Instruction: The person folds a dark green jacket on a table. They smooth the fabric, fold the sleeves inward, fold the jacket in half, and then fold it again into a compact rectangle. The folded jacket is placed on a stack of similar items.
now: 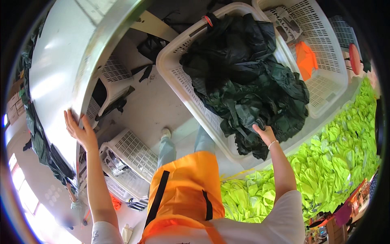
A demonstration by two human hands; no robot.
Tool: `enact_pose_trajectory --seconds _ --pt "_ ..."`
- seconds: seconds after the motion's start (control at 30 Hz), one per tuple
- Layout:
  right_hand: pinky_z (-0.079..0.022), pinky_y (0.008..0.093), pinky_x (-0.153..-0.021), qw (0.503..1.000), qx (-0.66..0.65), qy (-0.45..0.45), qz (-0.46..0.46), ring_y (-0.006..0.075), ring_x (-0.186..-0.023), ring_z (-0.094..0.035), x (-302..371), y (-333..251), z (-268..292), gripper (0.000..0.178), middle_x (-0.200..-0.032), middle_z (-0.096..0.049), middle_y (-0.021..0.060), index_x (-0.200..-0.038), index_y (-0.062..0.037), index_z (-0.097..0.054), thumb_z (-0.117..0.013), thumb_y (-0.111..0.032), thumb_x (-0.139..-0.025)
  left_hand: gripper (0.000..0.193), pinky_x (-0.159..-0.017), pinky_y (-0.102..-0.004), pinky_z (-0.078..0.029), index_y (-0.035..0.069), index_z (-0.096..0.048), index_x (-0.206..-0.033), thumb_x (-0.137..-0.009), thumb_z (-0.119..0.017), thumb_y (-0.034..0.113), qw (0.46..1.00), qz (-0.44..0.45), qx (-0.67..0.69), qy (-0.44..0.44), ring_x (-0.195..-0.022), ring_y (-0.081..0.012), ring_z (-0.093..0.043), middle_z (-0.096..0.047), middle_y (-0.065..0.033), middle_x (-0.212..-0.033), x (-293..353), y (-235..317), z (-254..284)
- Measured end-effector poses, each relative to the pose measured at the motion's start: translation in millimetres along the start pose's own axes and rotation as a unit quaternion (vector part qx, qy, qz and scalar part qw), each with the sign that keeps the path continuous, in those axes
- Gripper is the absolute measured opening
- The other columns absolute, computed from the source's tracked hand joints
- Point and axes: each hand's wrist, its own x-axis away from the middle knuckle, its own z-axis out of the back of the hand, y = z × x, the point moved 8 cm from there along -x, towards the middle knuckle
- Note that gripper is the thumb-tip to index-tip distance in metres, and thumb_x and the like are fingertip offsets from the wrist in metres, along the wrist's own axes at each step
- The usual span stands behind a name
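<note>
My right hand (265, 134) is closed on a fold of a dark green, thin, crinkled fabric (243, 77). This fabric lies bunched in a white perforated plastic basket (177, 87), heaped above its rim at the far end. My left hand (82, 132) rests with fingers spread on the near edge of a smooth white tabletop (61, 77). Nothing is in that hand. Part of the basket's inside is hidden under the fabric.
Beside the basket stands another white basket (337, 77) with an orange cloth piece (305, 60) inside. A large lime-yellow fabric pile (325, 166) spreads along the right. More white baskets (136, 154) sit low, near the table. Dark fabric (42, 138) hangs along the table's far left edge.
</note>
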Motion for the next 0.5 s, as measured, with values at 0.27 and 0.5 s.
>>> enact_pose_trajectory --seconds 0.27,0.5 --pt "-0.045 0.0349 -0.056 0.968 -0.054 0.109 0.219 0.0255 -0.056 -0.059 266 -113 0 0.029 -0.064 -0.062 0.0126 -0.075 0.0021 -0.062 -0.066 -0.026 -0.082 0.079 -0.109 -0.0421 -0.027 0.001 -0.03 -0.141 -0.087 -0.055 0.053 0.717 0.252 0.411 -0.503 -0.13 -0.0331 -0.036 -0.038 -0.0196 -0.141 204 176 -68" --pt "-0.046 0.0446 -0.086 0.841 0.026 0.057 0.537 0.0373 -0.09 -0.062 495 -232 -48 0.029 -0.095 -0.065 0.018 -0.092 0.0029 -0.065 -0.07 -0.014 -0.069 0.077 -0.094 -0.0393 -0.043 -0.001 -0.045 -0.132 -0.083 -0.055 0.058 0.149 0.495 0.579 -0.631 -0.109 -0.026 -0.056 -0.059 -0.0169 -0.117 247 331 -48"
